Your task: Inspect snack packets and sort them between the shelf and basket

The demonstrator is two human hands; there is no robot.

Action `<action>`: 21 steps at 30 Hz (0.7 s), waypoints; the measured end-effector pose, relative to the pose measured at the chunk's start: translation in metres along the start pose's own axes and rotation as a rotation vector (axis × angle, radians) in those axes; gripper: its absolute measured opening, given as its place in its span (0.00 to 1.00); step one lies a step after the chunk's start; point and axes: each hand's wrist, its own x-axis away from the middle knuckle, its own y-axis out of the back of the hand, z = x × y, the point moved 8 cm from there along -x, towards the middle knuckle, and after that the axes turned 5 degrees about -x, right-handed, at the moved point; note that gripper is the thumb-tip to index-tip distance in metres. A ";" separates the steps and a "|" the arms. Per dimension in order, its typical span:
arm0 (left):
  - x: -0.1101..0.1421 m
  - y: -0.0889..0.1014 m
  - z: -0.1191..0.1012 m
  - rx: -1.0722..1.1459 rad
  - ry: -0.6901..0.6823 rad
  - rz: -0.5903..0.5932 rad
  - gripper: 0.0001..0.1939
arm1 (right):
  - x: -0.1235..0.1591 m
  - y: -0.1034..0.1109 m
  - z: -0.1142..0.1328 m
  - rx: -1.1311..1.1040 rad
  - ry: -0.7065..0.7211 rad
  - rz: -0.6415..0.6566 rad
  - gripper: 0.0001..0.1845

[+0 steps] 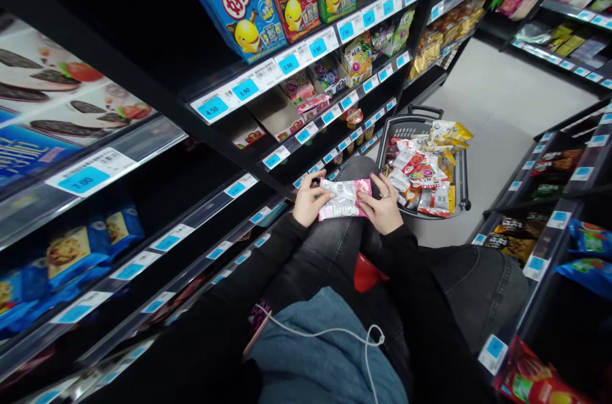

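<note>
Above my bent knee I hold a small pink and silver candy packet (342, 199), its printed back turned up. My left hand (308, 201) pinches its left end between thumb and fingers. At the other end, my right hand (382, 205) grips the pink edge, thumb on top. Just past my right hand stands a dark grey shopping basket (382, 136), heaped with candy packets (423, 171) in red, white and yellow wrappers. Left of my hands, a shelf holds an open carton with pink packets (308, 98) in it.
Shelves with price tags (246, 88) run close along my left side. Snack boxes (248, 2) stand on the upper one. Another low shelf (530, 225) with bagged snacks is close on my right. Pale tiled floor (502, 85) shows beyond the basket.
</note>
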 end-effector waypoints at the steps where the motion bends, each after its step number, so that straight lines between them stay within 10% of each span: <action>1: 0.000 0.000 -0.003 0.019 -0.031 0.009 0.09 | -0.001 -0.002 0.002 0.031 0.032 0.034 0.12; 11: -0.011 -0.003 -0.007 0.060 -0.125 0.092 0.10 | -0.010 -0.021 0.010 0.058 0.119 0.134 0.15; 21: -0.007 -0.011 0.030 0.084 0.286 0.038 0.08 | -0.012 -0.022 -0.003 0.096 -0.109 0.211 0.12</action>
